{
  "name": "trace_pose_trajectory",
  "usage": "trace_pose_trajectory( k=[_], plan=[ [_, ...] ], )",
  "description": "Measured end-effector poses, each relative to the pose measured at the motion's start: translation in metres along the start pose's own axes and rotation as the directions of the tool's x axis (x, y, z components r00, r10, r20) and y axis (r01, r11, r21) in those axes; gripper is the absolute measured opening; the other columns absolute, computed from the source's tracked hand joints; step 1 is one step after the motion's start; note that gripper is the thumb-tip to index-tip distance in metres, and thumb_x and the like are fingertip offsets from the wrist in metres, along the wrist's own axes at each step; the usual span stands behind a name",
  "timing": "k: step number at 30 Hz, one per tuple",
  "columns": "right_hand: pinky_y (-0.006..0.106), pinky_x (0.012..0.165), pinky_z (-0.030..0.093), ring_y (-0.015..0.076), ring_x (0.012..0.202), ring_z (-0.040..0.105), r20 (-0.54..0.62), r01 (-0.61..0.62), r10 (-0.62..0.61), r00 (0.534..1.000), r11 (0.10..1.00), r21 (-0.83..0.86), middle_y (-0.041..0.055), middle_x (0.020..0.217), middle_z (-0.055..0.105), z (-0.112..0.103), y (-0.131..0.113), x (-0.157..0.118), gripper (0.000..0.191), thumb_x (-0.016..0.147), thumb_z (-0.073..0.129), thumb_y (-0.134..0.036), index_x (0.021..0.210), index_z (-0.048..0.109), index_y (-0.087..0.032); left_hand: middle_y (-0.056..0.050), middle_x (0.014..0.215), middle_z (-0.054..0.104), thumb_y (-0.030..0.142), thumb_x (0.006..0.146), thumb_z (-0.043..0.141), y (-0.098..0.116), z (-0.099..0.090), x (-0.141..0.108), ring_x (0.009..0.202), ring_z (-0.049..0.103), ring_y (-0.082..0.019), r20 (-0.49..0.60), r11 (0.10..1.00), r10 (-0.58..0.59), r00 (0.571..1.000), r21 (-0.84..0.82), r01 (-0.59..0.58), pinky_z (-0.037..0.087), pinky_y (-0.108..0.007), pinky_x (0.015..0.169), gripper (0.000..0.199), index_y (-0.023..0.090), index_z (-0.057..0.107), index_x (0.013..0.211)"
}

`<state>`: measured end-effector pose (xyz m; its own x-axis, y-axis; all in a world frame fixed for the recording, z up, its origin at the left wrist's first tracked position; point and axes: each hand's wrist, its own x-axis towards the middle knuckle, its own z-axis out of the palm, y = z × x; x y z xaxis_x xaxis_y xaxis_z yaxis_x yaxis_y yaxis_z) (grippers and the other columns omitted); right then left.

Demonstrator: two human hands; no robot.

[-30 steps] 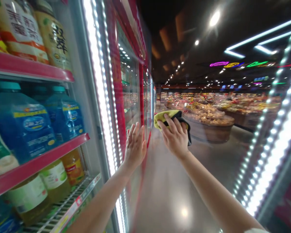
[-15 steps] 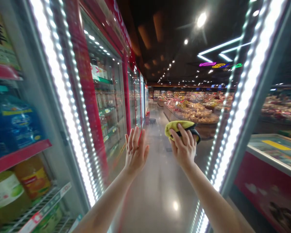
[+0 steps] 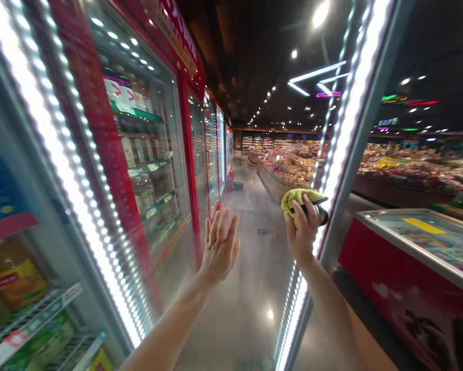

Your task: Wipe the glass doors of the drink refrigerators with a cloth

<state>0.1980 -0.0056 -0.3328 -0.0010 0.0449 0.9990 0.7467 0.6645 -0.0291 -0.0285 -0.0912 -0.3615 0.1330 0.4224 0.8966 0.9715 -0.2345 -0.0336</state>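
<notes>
My left hand [image 3: 220,251] is raised with its fingers stretched out, the palm facing the clear glass door in front of me. Whether the palm touches the glass or stays just off it, I cannot tell. In my right hand [image 3: 303,234] is a folded yellow-green cleaning cloth [image 3: 293,198] with a dark underside, gripped between thumb and fingers near the door's right edge. The door's grey frame [image 3: 355,139] and a bright LED strip [image 3: 331,167] run slantwise right behind that hand.
To my left, cooler shelves hold juice bottles [image 3: 13,273] behind price rails. Beyond the glass stand red drink coolers [image 3: 190,154]. A red chest freezer [image 3: 386,278] is at the right, with heaped produce displays [image 3: 401,162] farther off. Shiny floor [image 3: 250,309] stretches down the aisle.
My right hand has carried the cloth rightward to the door's edge. My left hand stays nearly in place, slightly lower. The door frame and surroundings have shifted leftward in view.
</notes>
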Motion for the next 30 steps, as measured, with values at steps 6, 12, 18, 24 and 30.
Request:
trace_pose_trajectory(
  k=[6,12,18,24,30],
  plan=[
    [0.057,0.113,0.042,0.0312,0.138,0.05,0.133,-0.04,0.031,0.991,0.997,0.072,0.013,0.155,0.049,-0.001,0.004,-0.038,0.049,0.101,0.046,-0.02,0.148,0.052,-0.032,-0.014,0.168,0.03,0.018,0.096,0.055,0.015,0.015,-0.009,0.159,0.017,-0.031,0.065,1.0,-0.002,0.998,0.022,0.001,0.025,-0.059,0.126,0.084,0.025,0.007,0.165],
    [0.058,0.114,0.04,0.033,0.144,0.045,0.112,-0.069,0.052,0.992,0.986,0.15,0.0171,0.157,0.045,0.005,0.023,-0.022,0.045,0.102,0.049,-0.027,0.147,0.052,-0.026,-0.014,0.17,0.025,0.018,0.094,0.056,0.029,0.03,-0.023,0.159,0.013,-0.032,0.122,0.993,-0.101,0.987,0.066,0.094,0.026,-0.059,0.125,0.087,0.024,0.006,0.165],
    [0.057,0.11,0.042,0.0332,0.134,0.054,0.102,-0.037,0.024,0.994,0.991,0.128,0.0191,0.148,0.054,0.014,0.017,-0.092,0.036,0.099,0.055,-0.025,0.135,0.062,-0.022,-0.011,0.17,0.026,0.018,0.094,0.055,0.026,0.024,-0.059,0.16,0.011,-0.029,0.245,0.975,-0.175,0.954,0.176,0.134,0.021,-0.056,0.128,0.085,0.023,0.009,0.165],
    [0.058,0.109,0.04,0.0366,0.133,0.053,0.033,-0.151,0.148,0.988,0.982,0.116,0.0208,0.149,0.054,0.051,-0.032,-0.062,0.043,0.099,0.056,-0.034,0.139,0.062,-0.019,-0.013,0.17,0.024,0.025,0.094,0.056,0.024,0.02,-0.071,0.159,0.013,-0.032,0.326,0.953,-0.281,0.903,0.208,0.221,0.019,-0.057,0.128,0.08,0.019,0.016,0.164],
    [0.053,0.088,0.049,0.0358,0.114,0.064,0.49,0.061,-0.22,0.843,0.945,0.32,0.0117,0.134,0.069,0.048,-0.028,-0.101,0.043,0.094,0.055,-0.026,0.131,0.069,-0.042,-0.014,0.171,0.019,0.036,0.098,0.05,0.031,-0.009,-0.111,0.16,0.01,-0.032,0.298,0.915,-0.353,0.887,0.307,0.261,0.017,-0.055,0.128,0.074,0.015,0.021,0.162]
  ],
)
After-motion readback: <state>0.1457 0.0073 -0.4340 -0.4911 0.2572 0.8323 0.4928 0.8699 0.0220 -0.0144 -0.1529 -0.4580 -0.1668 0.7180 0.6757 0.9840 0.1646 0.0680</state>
